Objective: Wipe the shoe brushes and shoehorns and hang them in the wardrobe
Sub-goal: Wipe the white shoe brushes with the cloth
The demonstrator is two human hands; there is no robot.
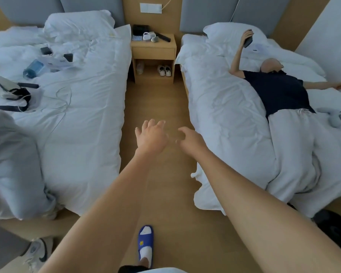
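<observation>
- Walk up the aisle to the nightstand (153, 48) between the beds; your left hand (151, 137) and right hand (191, 139) are both empty, fingers loosely spread, well short of it.
- On top of the nightstand lie what look like shoe brushes (148, 36) and a long dark shoehorn (163, 37); too small to be sure.
- Take one at a time.

Nightstand (153, 51) btwn beds; brushes (148, 36), black remote (163, 37) on top.
</observation>
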